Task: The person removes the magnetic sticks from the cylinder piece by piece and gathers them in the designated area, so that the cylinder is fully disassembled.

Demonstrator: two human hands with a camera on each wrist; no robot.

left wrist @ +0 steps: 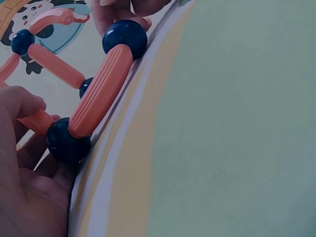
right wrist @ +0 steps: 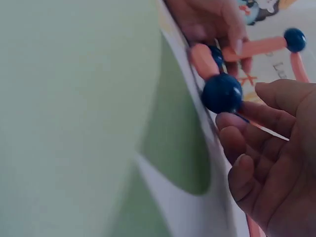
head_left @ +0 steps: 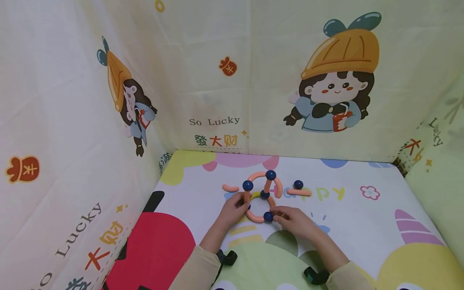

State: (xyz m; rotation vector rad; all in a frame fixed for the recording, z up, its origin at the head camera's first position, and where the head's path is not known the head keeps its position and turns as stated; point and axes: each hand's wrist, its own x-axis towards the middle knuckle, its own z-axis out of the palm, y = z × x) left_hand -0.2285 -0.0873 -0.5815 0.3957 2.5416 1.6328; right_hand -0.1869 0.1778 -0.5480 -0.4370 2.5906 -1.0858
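Two beige fabric sleeves [head_left: 197, 270] are reaching in at the bottom of the head view, black wrist-worn devices [head_left: 228, 257] showing beside them. Just below the frame's centre, a framework of salmon-orange plastic rods and glossy dark blue balls [head_left: 265, 194] is standing on the bench [head_left: 348, 233], a curved yellow rod [head_left: 255, 194] forming part of its lower ring. The left hand [head_left: 231, 211] is gripping its left side, thumb and fingers clamping on an orange rod. The right hand [head_left: 295, 221] is touching the ring's front ball, fingers curling; whether they are pinching it, I cannot tell. A short curved orange rod [head_left: 230, 188] is lying left of the framework; a loose dark blue ball [head_left: 298, 184] and a straight orange rod [head_left: 299, 193] are resting to its right.
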